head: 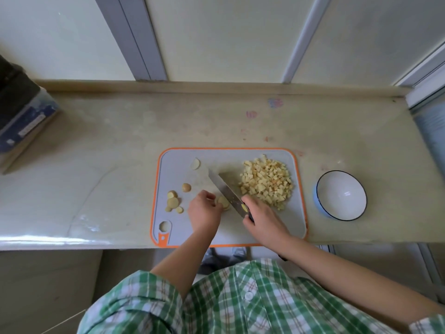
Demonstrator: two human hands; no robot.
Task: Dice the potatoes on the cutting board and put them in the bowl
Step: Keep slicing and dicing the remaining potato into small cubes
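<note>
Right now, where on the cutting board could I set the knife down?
Two patches: the far strip of the cutting board between the lone slice and the diced pile, and the near right corner below that pile. Crowded: the middle, under the left hand, right hand and knife; slices fill the left edge.

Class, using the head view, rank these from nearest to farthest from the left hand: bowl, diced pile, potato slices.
1. Potato slices, just left of the left hand.
2. Diced pile, to the right, past the knife.
3. Bowl, far right, off the board.
</note>
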